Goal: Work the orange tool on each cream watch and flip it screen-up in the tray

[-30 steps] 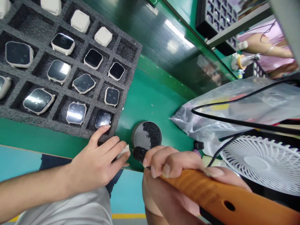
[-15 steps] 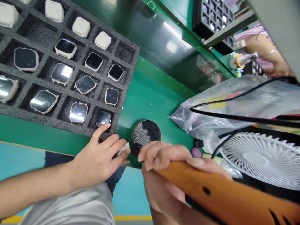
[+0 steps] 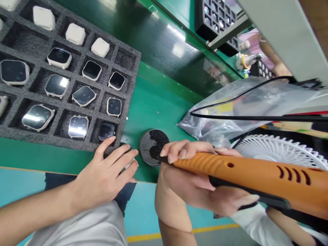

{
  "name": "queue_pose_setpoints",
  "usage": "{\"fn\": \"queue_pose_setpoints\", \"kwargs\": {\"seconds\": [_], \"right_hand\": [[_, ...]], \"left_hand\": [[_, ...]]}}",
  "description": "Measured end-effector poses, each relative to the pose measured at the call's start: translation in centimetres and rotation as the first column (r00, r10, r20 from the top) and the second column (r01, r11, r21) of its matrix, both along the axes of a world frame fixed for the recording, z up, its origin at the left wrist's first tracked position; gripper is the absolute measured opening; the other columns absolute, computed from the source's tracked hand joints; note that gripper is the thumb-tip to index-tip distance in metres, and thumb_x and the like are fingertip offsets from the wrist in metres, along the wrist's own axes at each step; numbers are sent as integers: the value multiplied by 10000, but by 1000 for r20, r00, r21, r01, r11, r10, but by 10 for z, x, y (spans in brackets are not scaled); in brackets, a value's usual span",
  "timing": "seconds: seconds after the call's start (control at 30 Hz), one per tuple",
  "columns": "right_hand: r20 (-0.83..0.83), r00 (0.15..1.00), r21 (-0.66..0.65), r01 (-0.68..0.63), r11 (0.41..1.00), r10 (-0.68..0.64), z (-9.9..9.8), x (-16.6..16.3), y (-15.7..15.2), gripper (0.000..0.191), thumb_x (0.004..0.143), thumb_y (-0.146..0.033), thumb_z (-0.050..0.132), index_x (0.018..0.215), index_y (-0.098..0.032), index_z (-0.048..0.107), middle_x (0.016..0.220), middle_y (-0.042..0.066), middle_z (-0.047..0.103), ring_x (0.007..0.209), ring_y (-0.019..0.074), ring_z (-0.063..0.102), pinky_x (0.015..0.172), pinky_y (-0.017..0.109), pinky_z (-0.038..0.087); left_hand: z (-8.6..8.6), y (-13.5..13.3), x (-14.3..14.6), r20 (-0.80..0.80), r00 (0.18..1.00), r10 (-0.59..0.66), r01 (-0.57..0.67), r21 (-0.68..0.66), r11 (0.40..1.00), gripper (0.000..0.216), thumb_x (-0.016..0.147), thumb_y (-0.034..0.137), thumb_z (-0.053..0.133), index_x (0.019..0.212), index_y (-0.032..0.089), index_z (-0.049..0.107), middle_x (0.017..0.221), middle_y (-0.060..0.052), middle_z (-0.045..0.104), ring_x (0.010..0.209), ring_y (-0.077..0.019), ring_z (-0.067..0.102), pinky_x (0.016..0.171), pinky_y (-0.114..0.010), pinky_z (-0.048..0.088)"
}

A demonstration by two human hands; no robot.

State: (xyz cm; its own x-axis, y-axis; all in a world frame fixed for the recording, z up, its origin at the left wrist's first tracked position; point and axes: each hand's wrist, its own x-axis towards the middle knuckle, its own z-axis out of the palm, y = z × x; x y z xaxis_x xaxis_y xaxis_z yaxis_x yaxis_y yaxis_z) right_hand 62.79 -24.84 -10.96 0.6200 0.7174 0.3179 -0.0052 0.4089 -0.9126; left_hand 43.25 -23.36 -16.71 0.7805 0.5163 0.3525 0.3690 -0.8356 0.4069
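My right hand [image 3: 187, 174] wraps round an orange electric screwdriver [image 3: 246, 172]. Its black tip end lies over a round, perforated grey screw dish [image 3: 146, 150] with small black pieces, probably screws. Between the thumb and fingers of my left hand [image 3: 105, 174] is a pale watch case [image 3: 132, 164], mostly hidden by the fingers. The left index finger reaches the edge of a dark-faced watch [image 3: 106, 131] in the near right corner pocket of a grey foam tray [image 3: 58, 139].
Several watches with pale cases, such as one watch [image 3: 79, 126], sit in the tray pockets. A clear plastic bag [image 3: 217, 106], a black cable [image 3: 256, 118] and a white fan [image 3: 276, 147] are on the right. Beyond the green ledge stands another tray [image 3: 202, 25].
The screwdriver's tip end has moved away from the pale watch case to over the screw dish. My left hand keeps its hold beside the tray. The view has shifted slightly.
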Motion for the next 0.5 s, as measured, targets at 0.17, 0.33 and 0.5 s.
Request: {"fn": "queue_pose_setpoints", "kwargs": {"seconds": [0.17,0.33,0.5], "right_hand": [[6,1000,19,-27,999,27,-1,1,1,398,951,-659,558,1155,-338,672,793,-45,611,560,142,554,512,349,515],[4,1000,-1,-12,1000,12,-3,1,0,392,949,-662,567,1149,-343,678,799,-48,624,574,140,565,526,349,527],[-2,1000,12,-16,1000,16,-3,4,-1,403,953,-671,558,1166,-351,679,808,-47,632,581,145,568,523,354,527]], "left_hand": [[2,2,-3,-8,998,-68,68,-19,998,391,913,126,581,1274,144,730,1409,-132,725,1385,-315,620,1374,-680,96],[-2,1,-1,20,1000,-9,8,41,999,257,1002,150,584,1200,176,746,1261,-101,767,1270,-261,658,1366,-637,156],[-1,2,-1,18,999,-32,31,17,999,317,1009,155,563,1269,181,742,1365,-110,735,1310,-283,631,1351,-660,160]]}}
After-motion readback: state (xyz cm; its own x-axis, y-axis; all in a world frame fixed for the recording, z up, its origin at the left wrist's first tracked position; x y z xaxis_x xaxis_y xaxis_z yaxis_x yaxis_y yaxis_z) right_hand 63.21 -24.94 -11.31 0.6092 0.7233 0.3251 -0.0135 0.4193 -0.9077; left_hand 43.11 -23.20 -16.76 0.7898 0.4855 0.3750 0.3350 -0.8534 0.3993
